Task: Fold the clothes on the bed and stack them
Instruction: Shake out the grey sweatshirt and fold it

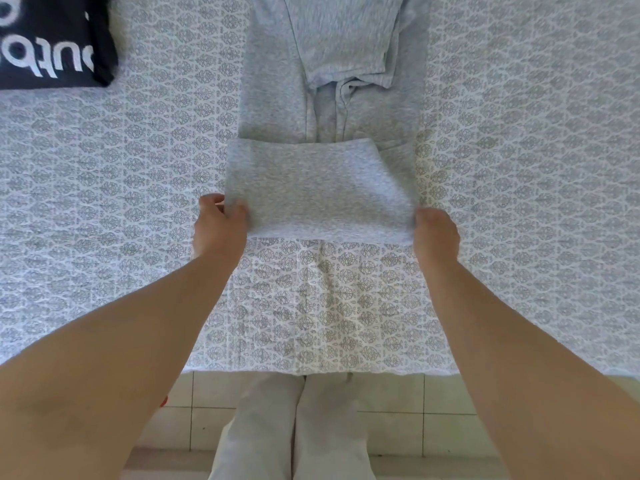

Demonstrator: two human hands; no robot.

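The grey sweatshirt [325, 109], lying mid-bed [519, 168], is being folded, its hem pinched at both corners by the left hand [218, 226] and right hand [437, 233], and should be carried forward level, edges aligned.

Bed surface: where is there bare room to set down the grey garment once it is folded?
Bare bedspread lies right of the grey garment, and more left of it, below the black folded garment. A strip lies between the hands and the bed's near edge. The middle is taken: left hand and right hand grip the garment's near end.
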